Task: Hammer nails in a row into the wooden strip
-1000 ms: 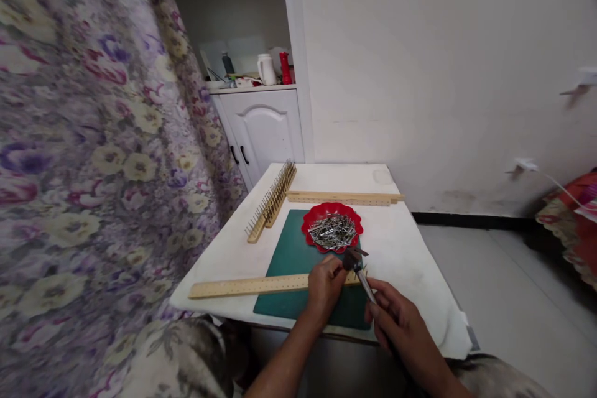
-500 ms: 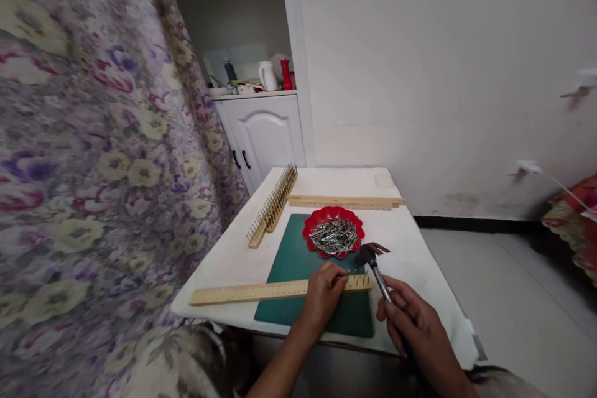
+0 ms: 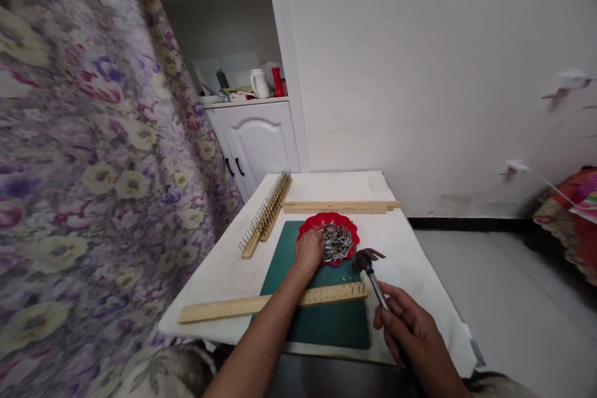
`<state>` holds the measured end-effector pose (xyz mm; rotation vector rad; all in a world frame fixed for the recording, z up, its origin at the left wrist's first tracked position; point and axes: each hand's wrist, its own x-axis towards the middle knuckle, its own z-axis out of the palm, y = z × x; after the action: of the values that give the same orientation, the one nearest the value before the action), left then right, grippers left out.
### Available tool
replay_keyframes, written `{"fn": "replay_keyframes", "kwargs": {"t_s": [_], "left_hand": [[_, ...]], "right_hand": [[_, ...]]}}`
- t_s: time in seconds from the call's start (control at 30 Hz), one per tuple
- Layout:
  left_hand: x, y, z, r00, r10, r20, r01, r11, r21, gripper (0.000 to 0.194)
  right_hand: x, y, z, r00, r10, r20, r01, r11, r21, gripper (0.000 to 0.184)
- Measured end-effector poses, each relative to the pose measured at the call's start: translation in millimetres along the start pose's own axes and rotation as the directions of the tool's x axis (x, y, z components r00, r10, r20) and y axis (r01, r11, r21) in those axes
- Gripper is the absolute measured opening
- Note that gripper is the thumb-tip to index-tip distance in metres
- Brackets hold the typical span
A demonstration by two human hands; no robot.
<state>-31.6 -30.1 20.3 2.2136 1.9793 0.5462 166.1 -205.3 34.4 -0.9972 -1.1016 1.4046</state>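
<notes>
My left hand [image 3: 309, 250] reaches over the left rim of a red scalloped bowl [image 3: 329, 219] filled with loose nails [image 3: 337, 242]. Its fingers are bent down at the nails, and their tips are hidden, so I cannot see whether they hold any. My right hand [image 3: 405, 323] is wrapped round the handle of a claw hammer [image 3: 374, 283], its head up beside the bowl. A wooden strip [image 3: 224, 309] with rows of small holes lies across the green mat [image 3: 326, 328]; several nails stand upright in its right end. My left forearm passes over this strip.
Nail-studded wooden strips [image 3: 268, 214] lie at the table's left side. More drilled strips [image 3: 340, 206] lie behind the bowl. The white table [image 3: 214, 273] stands near a wall, with a floral curtain [image 3: 107, 168] on the left and a white cabinet [image 3: 263, 140] behind.
My left hand has left the nails at the strip's right end and moved forward and left to the bowl. The right hand still holds the hammer in nearly the same place. The view has shifted slightly.
</notes>
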Motion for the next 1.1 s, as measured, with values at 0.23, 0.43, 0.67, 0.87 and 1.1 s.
{"fn": "replay_keyframes", "kwargs": {"t_s": [0.23, 0.43, 0.67, 0.87, 1.1], "left_hand": [[5, -1, 1.0, 0.999, -0.010, 0.031, 0.011, 0.999, -0.032, 0.012], [-6, -3, -3.8, 0.998, 0.058, -0.024, -0.061, 0.992, -0.107, 0.011], [-35, -2, -13.6, 0.975, 0.144, -0.171, -0.189, 0.938, -0.289, 0.013], [-83, 6, -9.6, 0.995, -0.031, -0.090, -0.036, 0.755, -0.655, 0.015], [-120, 24, 15.2, 0.997, -0.044, -0.063, -0.015, 0.697, -0.717, 0.018]], "right_hand": [[-1, -4, 1, 1.000, -0.014, 0.003, 0.014, 1.000, -0.021, 0.037], [-1, -2, 0, 1.000, -0.018, 0.018, 0.018, 1.000, -0.011, 0.038], [-1, 3, -2, 0.999, -0.037, 0.015, 0.037, 0.999, -0.003, 0.038], [-1, 4, -6, 0.998, -0.059, 0.025, 0.060, 0.998, -0.012, 0.035], [-2, 4, -5, 0.997, -0.074, 0.033, 0.074, 0.997, -0.016, 0.033]]}}
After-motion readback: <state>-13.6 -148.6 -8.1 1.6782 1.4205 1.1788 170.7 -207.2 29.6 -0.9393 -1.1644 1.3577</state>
